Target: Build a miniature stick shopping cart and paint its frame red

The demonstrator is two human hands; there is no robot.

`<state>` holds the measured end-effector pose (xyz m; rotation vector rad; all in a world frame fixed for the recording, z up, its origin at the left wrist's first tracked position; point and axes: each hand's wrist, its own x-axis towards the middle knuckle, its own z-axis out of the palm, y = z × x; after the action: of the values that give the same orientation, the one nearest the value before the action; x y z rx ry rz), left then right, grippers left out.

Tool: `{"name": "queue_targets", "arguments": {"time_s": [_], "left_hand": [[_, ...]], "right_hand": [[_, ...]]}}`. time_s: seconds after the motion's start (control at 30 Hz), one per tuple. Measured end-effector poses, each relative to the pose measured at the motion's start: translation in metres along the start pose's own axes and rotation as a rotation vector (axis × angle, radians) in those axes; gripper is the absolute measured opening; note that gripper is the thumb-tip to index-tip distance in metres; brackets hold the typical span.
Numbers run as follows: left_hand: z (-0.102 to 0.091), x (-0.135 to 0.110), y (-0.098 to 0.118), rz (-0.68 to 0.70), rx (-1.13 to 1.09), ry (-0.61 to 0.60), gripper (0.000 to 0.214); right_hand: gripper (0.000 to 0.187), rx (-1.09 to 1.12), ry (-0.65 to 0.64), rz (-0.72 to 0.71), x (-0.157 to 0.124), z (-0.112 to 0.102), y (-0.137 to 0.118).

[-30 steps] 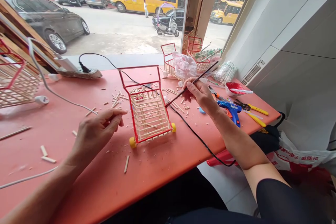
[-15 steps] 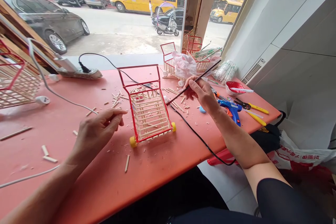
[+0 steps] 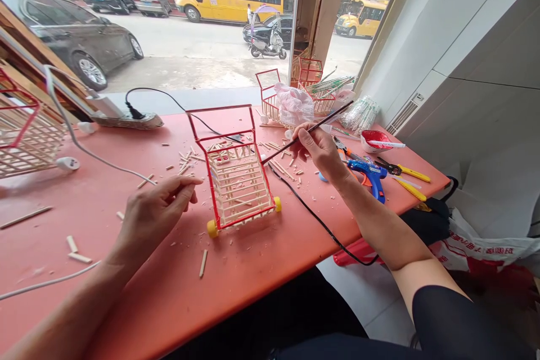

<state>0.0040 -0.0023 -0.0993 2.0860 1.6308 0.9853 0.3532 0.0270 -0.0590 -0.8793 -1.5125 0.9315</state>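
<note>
A miniature shopping cart [image 3: 241,190] made of pale wooden sticks stands on the table, its handle and rim painted red, with yellow wheels at the near corners. My right hand [image 3: 314,149] pinches a thin dark paintbrush [image 3: 327,118] whose tip meets the cart's right upper rim. Beside the cart, on its left, my left hand [image 3: 162,208] hovers apart from it, its fingers loosely curled and nothing seen in them. A small bowl of red paint [image 3: 377,139] with a white stick across it sits at the back right.
The red-orange table [image 3: 169,292] carries scattered cut sticks [image 3: 203,263], a black cable [image 3: 307,202], a blue glue gun [image 3: 368,174] and yellow-handled pliers [image 3: 407,171]. A power strip [image 3: 126,118] lies by the window. Other stick carts [image 3: 29,135] stand left and behind.
My right hand and the paintbrush have shifted slightly left and up, so the tip now lies against the cart's right upper rim. My left hand and the cart have hardly moved.
</note>
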Motion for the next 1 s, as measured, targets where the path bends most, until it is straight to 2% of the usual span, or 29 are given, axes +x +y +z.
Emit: {"name": "queue_targets", "arguments": {"time_s": [0.5, 0.77, 1.0], "left_hand": [[0.001, 0.001, -0.004, -0.001, 0.013, -0.011, 0.042], [0.001, 0.0, 0.0, 0.018, 0.001, -0.006, 0.04], [0.001, 0.001, 0.002, 0.025, -0.01, 0.001, 0.04]], "right_hand": [[0.059, 0.029, 0.047, -0.032, 0.004, 0.004, 0.014], [0.054, -0.008, 0.111, -0.079, 0.002, 0.006, 0.013], [0.053, -0.02, 0.085, -0.095, 0.001, 0.004, 0.01]]}}
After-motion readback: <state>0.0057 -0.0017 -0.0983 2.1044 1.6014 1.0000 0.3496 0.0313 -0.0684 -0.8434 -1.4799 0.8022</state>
